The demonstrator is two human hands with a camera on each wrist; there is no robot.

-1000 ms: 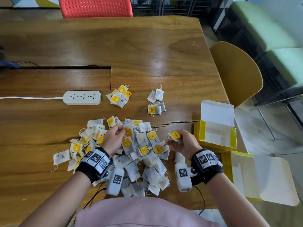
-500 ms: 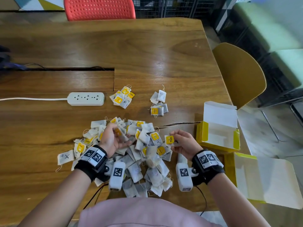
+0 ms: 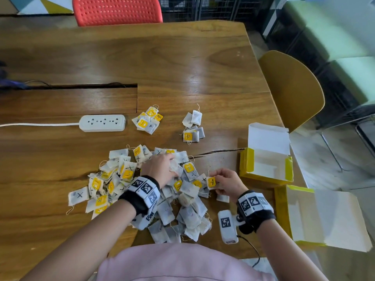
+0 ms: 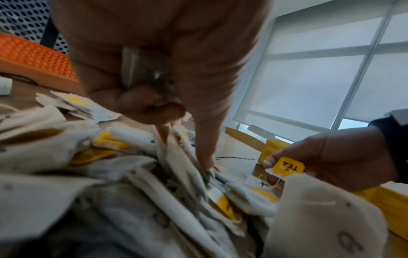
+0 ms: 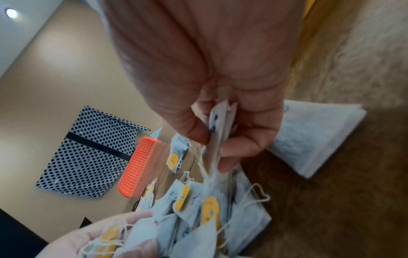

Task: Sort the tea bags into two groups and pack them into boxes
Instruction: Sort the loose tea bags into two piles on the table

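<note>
R hand pinches one tea bag btwn thumb & fingers, its yellow TEA tag showing, at the pile's right edge. Just left of it, L hand digs into the main pile, fingers curled round a few bags. Right of the R hand: two open yellow boxes, w/ no bags visible inside. Beyond the hands: two small sorted heaps on the table, power strip further left.

It looks like an office: a big wooden bench with a power strip, chairs around it, and a large window.
</note>
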